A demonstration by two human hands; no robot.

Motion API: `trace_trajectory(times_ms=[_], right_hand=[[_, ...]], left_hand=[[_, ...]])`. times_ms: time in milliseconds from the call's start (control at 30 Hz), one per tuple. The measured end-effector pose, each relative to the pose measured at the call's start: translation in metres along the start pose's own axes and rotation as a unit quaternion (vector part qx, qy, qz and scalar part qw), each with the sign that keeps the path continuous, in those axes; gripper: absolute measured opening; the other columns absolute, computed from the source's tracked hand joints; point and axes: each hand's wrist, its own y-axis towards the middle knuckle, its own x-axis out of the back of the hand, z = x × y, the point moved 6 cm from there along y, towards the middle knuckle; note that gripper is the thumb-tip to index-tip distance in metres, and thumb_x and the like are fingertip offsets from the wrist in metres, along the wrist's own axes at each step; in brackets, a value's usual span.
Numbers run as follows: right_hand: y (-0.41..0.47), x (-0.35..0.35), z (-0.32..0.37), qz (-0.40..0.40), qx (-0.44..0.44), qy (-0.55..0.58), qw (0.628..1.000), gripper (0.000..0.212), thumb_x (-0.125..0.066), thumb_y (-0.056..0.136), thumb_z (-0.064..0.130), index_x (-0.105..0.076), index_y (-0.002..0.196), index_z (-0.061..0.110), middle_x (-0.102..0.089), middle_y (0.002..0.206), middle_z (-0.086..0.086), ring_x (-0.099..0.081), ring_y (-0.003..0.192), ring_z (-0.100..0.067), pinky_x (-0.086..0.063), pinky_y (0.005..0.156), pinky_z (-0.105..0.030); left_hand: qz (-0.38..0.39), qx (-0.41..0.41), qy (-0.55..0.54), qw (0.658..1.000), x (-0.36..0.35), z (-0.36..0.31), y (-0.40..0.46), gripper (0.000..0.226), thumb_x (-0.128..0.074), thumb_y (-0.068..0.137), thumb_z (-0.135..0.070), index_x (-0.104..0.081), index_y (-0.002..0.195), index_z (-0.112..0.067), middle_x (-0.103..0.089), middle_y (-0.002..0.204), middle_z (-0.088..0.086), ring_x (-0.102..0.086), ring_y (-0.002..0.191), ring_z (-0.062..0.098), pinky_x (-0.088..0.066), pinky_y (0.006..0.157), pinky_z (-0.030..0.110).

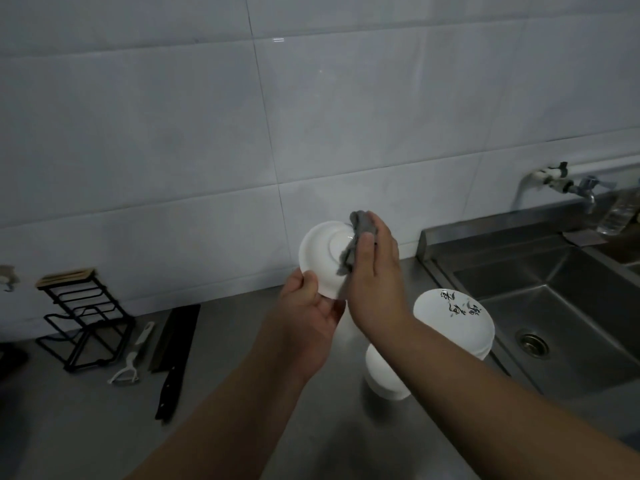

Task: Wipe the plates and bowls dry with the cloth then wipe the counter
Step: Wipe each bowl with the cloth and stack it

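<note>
Above the counter (242, 358), near its sink-side edge where bowls (453, 323) sit stacked, the left hand (308, 313) pinches the lower rim of a tilted plate (325, 258) while the right hand (375, 271) presses a grey cloth (360, 233) against its underside, fingers closed round the cloth.

Right hand (375, 271) covers the right part of the white plate (320, 252); its fingertips sit behind the grey cloth (356, 244), so grip can't be read. Left hand (304, 306) hides plate's lower rim. Right forearm crosses the white bowl (384, 379) and hides its top, and cuts the near edge of the printed plate stack (453, 323); print too small to read. Bottle (620, 213) cut off at right edge, blurred. Knife (173, 362) blurred. Dark object at left edge cut off, unidentifiable.
</note>
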Motion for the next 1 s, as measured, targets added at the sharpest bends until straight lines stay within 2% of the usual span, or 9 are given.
trace_trajectory(times_ms=[67,167,300,400,467,567,700,800,1000], right_hand=[[-0.022,-0.009,0.0,0.022,0.029,-0.012,0.999,0.054,-0.035,0.11,0.035,-0.021,0.161,0.03,-0.021,0.165,0.006,-0.025,0.139,0.016,-0.02,0.11,-0.001],[-0.061,-0.021,-0.006,0.05,0.082,-0.037,0.995,0.064,-0.038,0.107,0.033,-0.006,0.163,0.034,-0.005,0.17,0.005,-0.012,0.152,0.007,-0.014,0.115,-0.004],[-0.044,-0.01,-0.026,0.009,-0.018,0.006,1.0,0.058,-0.037,0.102,0.047,-0.025,0.158,0.036,-0.028,0.164,0.008,-0.026,0.146,0.008,-0.023,0.115,-0.01],[-0.021,0.011,-0.03,-0.022,-0.073,0.077,0.994,0.033,-0.041,0.106,0.043,-0.061,0.128,0.03,-0.069,0.123,0.019,-0.06,0.118,0.005,-0.044,0.099,-0.018],[-0.019,0.026,-0.037,0.009,-0.145,0.091,0.985,0.023,-0.048,0.108,0.025,-0.071,0.108,0.028,-0.075,0.093,0.018,-0.071,0.09,-0.007,-0.055,0.075,-0.02],[-0.035,0.046,-0.05,0.066,-0.219,0.061,0.971,0.021,-0.054,0.103,0.024,-0.075,0.103,0.026,-0.067,0.073,-0.012,-0.063,0.056,-0.039,-0.051,0.042,-0.032],[-0.069,0.065,-0.086,0.137,-0.288,-0.033,0.947,0.031,-0.048,0.096,0.007,-0.075,0.106,0.018,-0.065,0.066,-0.008,-0.049,0.05,-0.018,-0.039,0.045,-0.024],[-0.106,0.07,-0.117,0.226,-0.374,-0.051,0.898,0.025,-0.044,0.093,0.012,-0.061,0.089,-0.006,-0.06,0.067,-0.017,-0.04,0.048,-0.02,-0.03,0.048,-0.027],[-0.157,0.085,-0.166,0.195,-0.547,-0.001,0.814,0.053,-0.049,0.103,0.054,-0.069,0.086,0.008,-0.061,0.071,-0.013,-0.044,0.048,-0.016,-0.031,0.044,-0.021]], left_hand=[[-0.01,0.014,-0.006,1.0,0.002,-0.001,0.003,0.039,-0.037,0.11,-0.02,-0.049,0.146,-0.008,-0.071,0.125,0.013,-0.07,0.113,0.025,-0.06,0.091,0.037],[0.001,0.046,-0.048,0.998,0.005,0.0,0.0,0.04,-0.033,0.111,-0.017,-0.05,0.145,-0.004,-0.066,0.133,0.02,-0.064,0.124,0.031,-0.058,0.096,0.038],[0.012,0.095,-0.061,0.994,0.01,0.015,-0.015,0.036,-0.038,0.109,-0.014,-0.057,0.139,-0.01,-0.069,0.13,0.014,-0.068,0.119,0.026,-0.058,0.096,0.037],[0.027,0.126,-0.065,0.99,0.019,0.027,-0.024,0.03,-0.042,0.107,-0.011,-0.064,0.126,-0.016,-0.074,0.122,0.01,-0.074,0.106,0.023,-0.063,0.082,0.035],[0.022,0.144,-0.062,0.987,0.03,0.032,-0.023,0.023,-0.045,0.106,-0.012,-0.067,0.112,-0.017,-0.077,0.112,0.007,-0.077,0.094,0.02,-0.062,0.075,0.034],[0.016,0.168,-0.044,0.985,0.05,0.04,-0.018,0.02,-0.046,0.105,-0.015,-0.065,0.109,-0.019,-0.077,0.107,0.004,-0.076,0.089,0.016,-0.059,0.075,0.032],[0.017,0.214,-0.011,0.977,0.075,0.068,-0.015,0.025,-0.045,0.106,-0.019,-0.067,0.117,-0.013,-0.076,0.113,0.005,-0.075,0.096,0.015,-0.061,0.077,0.029],[0.007,0.265,0.033,0.964,0.092,0.099,-0.017,0.028,-0.046,0.107,-0.02,-0.066,0.123,-0.012,-0.076,0.115,0.005,-0.075,0.095,0.014,-0.06,0.074,0.029],[-0.045,0.315,0.168,0.933,0.122,0.152,-0.023,0.021,-0.061,0.101,-0.028,-0.071,0.115,-0.016,-0.076,0.094,0.0,-0.067,0.079,0.014,-0.047,0.067,0.028]])
